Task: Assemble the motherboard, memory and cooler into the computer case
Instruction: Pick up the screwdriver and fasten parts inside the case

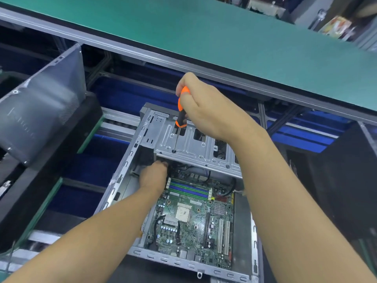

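An open grey computer case (130,152) lies in the middle with a green motherboard (193,223) flat inside it. Blue and green memory slots (188,189) run across the board's far end, and a bare CPU (183,213) sits at its centre. My right hand (206,111) grips an orange and black screwdriver (181,117) upright; its shaft goes down through a hole in the silver drive cage (191,148). My left hand (154,175) reaches under that cage at the board's far left corner, fingers hidden in the dark. No cooler is in view.
A grey case side panel (42,111) leans at the left on a black case. A green shelf (204,37) overhangs the far side. Blue bins (302,135) and metal rails lie behind the case. Another dark case (336,180) stands at the right.
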